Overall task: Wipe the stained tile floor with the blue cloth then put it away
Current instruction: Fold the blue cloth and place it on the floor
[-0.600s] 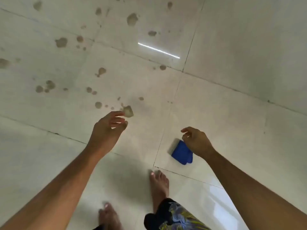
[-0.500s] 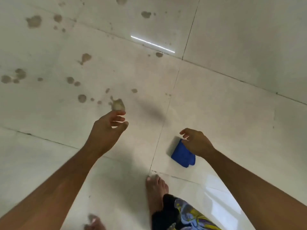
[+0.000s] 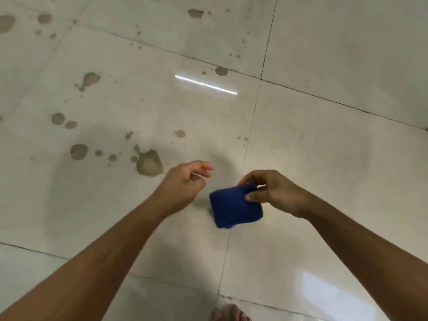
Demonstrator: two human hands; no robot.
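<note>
A folded blue cloth (image 3: 235, 208) hangs in the air, pinched at its upper right corner between thumb and fingers of my right hand (image 3: 271, 192). Just left of it, my left hand (image 3: 185, 185) has loosely curled fingers and holds nothing, a short gap from the cloth. Below them lies the pale glossy tile floor (image 3: 324, 158). Several brown stains mark it to the left and far side. The largest stain (image 3: 149, 163) sits just left of my left hand; smaller spots (image 3: 78, 151) spread further left.
Dark grout lines (image 3: 254, 112) cross the floor. A bright strip of reflected light (image 3: 206, 85) lies ahead. The toes of a bare foot (image 3: 229, 313) show at the bottom edge.
My right hand has brought the cloth up and toward the middle. My left hand moved right, close to the cloth. The view came nearer to the floor.
</note>
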